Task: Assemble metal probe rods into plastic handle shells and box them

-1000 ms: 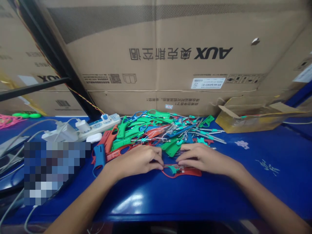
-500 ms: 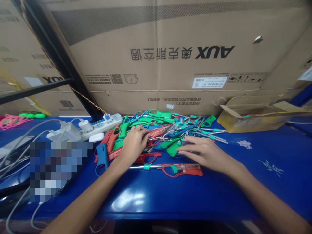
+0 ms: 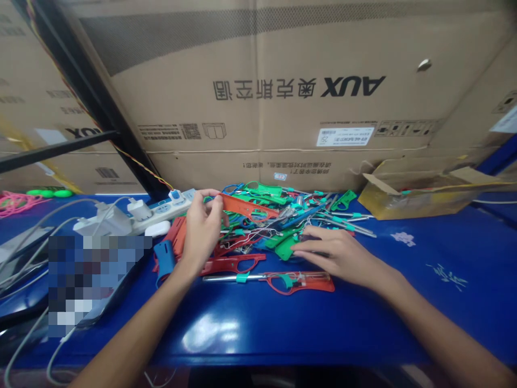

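Note:
My left hand (image 3: 204,229) pinches one end of an orange lighter casing half (image 3: 246,207), raised over the left side of a heap of lighter parts. Beside the heap's right front is my right hand (image 3: 339,253), fingers curled around something small and dark that they mostly hide. Its fingertips reach a green casing half (image 3: 284,249). In front of both hands lies a red casing half (image 3: 299,283) fitted with a metal tube, a teal trigger and a clear fuel tank. A red casing half (image 3: 232,264) lies just behind it, and a blue casing (image 3: 164,258) sits at left.
A yellow-taped open carton (image 3: 416,205) stands at the back right. At left are a power strip (image 3: 177,203) with white chargers, cables and a blurred-out flat object (image 3: 97,280). A large cardboard sheet (image 3: 262,124) rises behind the blue table (image 3: 302,328).
My left hand has moved left and up out of the heap, lifting the orange casing half. My right hand stays almost in place.

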Demonstrator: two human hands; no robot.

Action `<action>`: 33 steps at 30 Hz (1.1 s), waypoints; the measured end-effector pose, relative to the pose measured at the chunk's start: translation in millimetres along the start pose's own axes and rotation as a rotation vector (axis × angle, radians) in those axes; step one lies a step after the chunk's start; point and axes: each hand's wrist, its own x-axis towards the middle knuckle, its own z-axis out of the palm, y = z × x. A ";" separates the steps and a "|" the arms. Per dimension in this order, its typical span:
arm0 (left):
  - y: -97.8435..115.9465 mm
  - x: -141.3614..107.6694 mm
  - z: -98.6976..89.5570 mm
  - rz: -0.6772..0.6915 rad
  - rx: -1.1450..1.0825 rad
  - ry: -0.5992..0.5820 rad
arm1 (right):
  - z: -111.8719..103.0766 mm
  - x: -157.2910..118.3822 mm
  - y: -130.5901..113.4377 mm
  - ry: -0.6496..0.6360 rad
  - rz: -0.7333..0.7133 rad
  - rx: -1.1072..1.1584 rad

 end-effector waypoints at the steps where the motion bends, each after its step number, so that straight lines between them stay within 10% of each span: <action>1: 0.2 1.3 -0.3 -0.025 -0.055 0.012 | 0.2 0.0 0.0 0.001 0.003 0.001; 8: 3.4 0.7 2.7 -0.207 -0.212 -0.048 | 2.7 -0.7 1.7 0.092 0.039 -0.009; 19: 12.9 -42.4 35.9 -0.576 -0.712 -0.668 | 14.8 5.7 -16.3 0.219 -0.077 0.161; 33: 32.3 -71.9 32.7 -0.037 -0.057 -0.913 | 21.7 -0.2 -29.8 0.393 -0.080 0.025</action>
